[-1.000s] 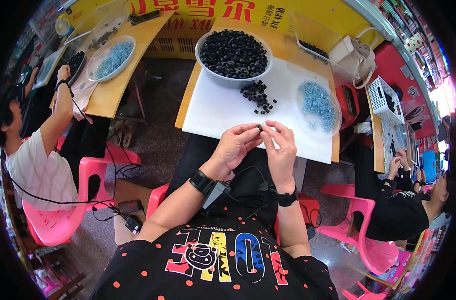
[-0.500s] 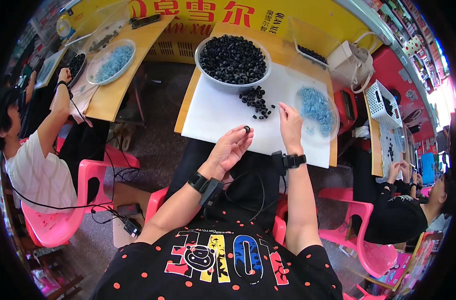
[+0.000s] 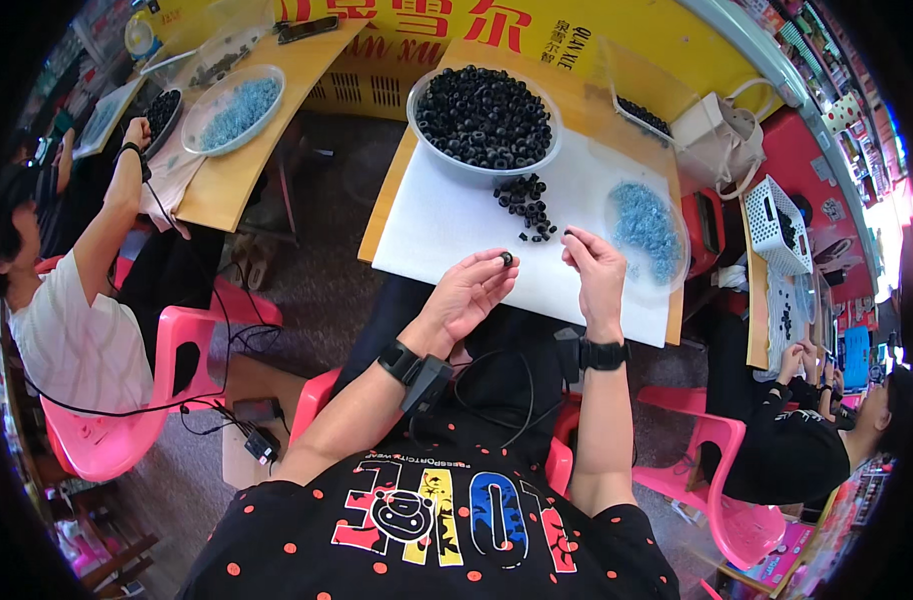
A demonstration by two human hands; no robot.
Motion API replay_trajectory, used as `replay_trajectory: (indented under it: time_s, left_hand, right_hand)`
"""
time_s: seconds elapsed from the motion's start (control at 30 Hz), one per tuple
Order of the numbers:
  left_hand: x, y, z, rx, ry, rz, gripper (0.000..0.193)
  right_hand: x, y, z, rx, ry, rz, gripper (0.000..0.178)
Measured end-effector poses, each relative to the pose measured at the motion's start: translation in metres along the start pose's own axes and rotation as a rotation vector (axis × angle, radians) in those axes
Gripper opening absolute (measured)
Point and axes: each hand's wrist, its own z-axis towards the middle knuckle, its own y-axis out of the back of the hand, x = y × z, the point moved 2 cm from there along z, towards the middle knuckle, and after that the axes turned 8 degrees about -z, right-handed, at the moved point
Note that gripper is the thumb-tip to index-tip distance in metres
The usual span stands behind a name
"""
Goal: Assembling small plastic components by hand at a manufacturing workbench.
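Between the thumb and fingertips of my left hand (image 3: 472, 298) is a small black ring-shaped part (image 3: 507, 259). My right hand (image 3: 597, 275) is pinched closed to the right of it, level with the near end of the loose parts. A tiny black piece (image 3: 569, 233) shows at its fingertips; its exact shape is too small to tell. Several loose black parts (image 3: 525, 205) lie on the white sheet (image 3: 417, 225), in front of a white bowl (image 3: 457, 166) heaped with similar black parts. At the right a clear round tray (image 3: 682, 262) holds small pale-blue translucent pieces (image 3: 644, 225).
A clear box (image 3: 632, 85) with black parts and a cream bag (image 3: 712, 130) stand at the table's far right. To the left, a person in white (image 3: 82, 330) works at another table (image 3: 232, 180). Another person in black (image 3: 787, 440) sits at the right. Cables (image 3: 227, 400) hang at left.
My right hand has drawn back slightly from beside the loose black parts, and a small black piece now shows at its fingertips. The left hand keeps its hold. The view has shifted slightly.
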Motion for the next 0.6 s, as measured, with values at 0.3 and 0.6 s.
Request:
replay_trajectory:
  time_s: [0.3, 0.6]
  left_hand:
    - [0.003, -0.023, -0.003, 0.060, 0.021, 0.102, 0.026]
    - [0.004, -0.018, -0.005, 0.078, 0.001, 0.140, 0.022]
  right_hand:
    - [0.035, -0.014, -0.053, 0.049, -0.008, 0.230, 0.017]
    - [0.049, -0.031, -0.064, 0.082, 0.042, 0.016, 0.016]
